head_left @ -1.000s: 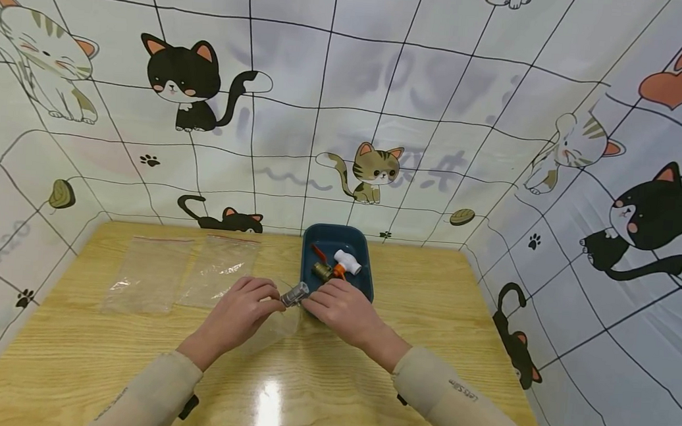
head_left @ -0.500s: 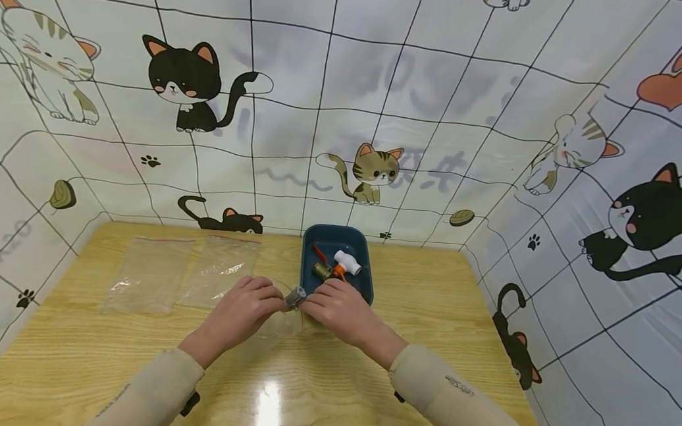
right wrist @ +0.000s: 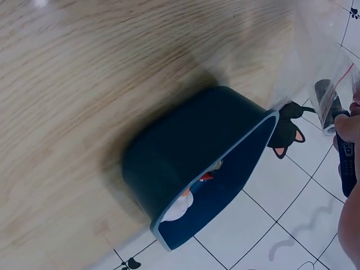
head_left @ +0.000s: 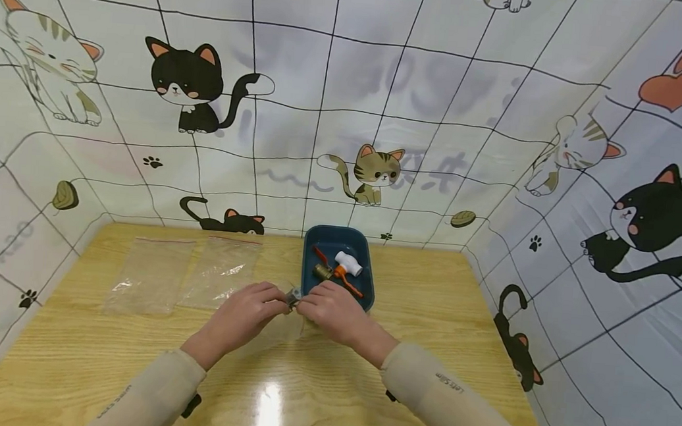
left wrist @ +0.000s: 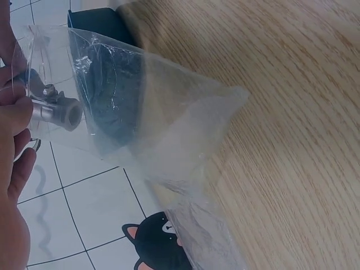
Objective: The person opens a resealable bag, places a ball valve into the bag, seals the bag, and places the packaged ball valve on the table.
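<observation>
In the head view, my left hand [head_left: 251, 309] and right hand [head_left: 331, 312] meet in front of the dark blue tray [head_left: 369, 268]. Between them is a grey ball valve [head_left: 293, 297]. The right wrist view shows the right fingers gripping its dark blue lever [right wrist: 347, 163], with the grey body pointing away from the hand. My left hand pinches a clear zip bag [left wrist: 174, 118] near its opening. Seen from the left wrist, the valve body [left wrist: 59, 110] lies behind the clear film, at the bag's mouth end, while the bag's lower part hangs slack over the table.
Inside the tray lie a brass valve [head_left: 322, 272] with a red lever [head_left: 321, 256] and a white valve [head_left: 348, 263] with an orange lever [head_left: 348, 282]. Two more clear bags [head_left: 149, 275] [head_left: 224, 271] lie flat at the left. A cat-print curtain [head_left: 303, 72] surrounds the wooden table [head_left: 426, 351].
The valve has tipped and sunk lower between the hands, so less of it shows. My right hand has shifted slightly left, uncovering more of the orange lever.
</observation>
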Demonstrator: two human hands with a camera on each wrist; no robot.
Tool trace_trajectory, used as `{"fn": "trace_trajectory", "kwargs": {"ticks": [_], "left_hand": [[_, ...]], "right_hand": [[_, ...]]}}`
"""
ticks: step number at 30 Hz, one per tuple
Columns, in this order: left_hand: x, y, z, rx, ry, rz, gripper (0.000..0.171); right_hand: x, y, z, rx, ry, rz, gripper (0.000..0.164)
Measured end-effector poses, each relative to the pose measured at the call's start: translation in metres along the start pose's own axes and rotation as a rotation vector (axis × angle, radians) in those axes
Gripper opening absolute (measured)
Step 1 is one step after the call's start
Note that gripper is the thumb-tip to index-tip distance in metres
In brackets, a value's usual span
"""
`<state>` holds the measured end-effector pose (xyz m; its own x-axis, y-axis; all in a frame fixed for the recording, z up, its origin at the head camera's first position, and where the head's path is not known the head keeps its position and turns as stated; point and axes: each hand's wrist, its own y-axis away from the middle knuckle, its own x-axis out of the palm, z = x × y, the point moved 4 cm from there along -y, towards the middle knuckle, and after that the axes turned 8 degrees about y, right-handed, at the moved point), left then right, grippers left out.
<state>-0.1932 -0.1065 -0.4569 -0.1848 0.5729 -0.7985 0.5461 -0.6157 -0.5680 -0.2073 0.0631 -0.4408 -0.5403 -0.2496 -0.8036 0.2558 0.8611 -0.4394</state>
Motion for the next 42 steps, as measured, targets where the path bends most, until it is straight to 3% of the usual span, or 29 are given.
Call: {"fn": "trace_trajectory", "kwargs": {"ticks": [10,15,20,27,31,35,39,42], "left_hand": [[0.002,0.004,0.000,-0.005,0.038,-0.020,0.018],[0.002,0.005,-0.001,-0.013,0.041,-0.018,0.020],[0.000,0.008,0.001,-0.052,0.057,-0.031,0.019],[-0.003,0.008,0.001,-0.074,0.085,-0.040,0.021],[-0.003,0.008,0.000,-0.077,0.068,-0.042,0.020],[-0.004,0.009,0.000,-0.089,0.063,-0.042,0.019],[-0.004,0.009,0.000,-0.092,0.068,-0.039,0.019],[-0.004,0.009,-0.001,-0.091,0.065,-0.041,0.018]], "right_hand": [[0.005,-0.004,0.005,0.016,-0.035,0.068,0.010],[0.010,-0.007,0.007,0.025,-0.065,0.054,0.009],[0.014,-0.008,0.011,-0.027,-0.120,0.021,0.009],[0.018,-0.008,0.014,-0.021,-0.161,0.064,0.001],[0.020,-0.009,0.015,0.018,-0.223,0.141,0.006],[0.027,-0.010,0.017,0.041,-0.294,0.302,0.018],[0.032,-0.009,0.020,0.054,-0.345,0.461,0.014],[0.033,-0.009,0.022,0.068,-0.384,0.523,0.016]]}}
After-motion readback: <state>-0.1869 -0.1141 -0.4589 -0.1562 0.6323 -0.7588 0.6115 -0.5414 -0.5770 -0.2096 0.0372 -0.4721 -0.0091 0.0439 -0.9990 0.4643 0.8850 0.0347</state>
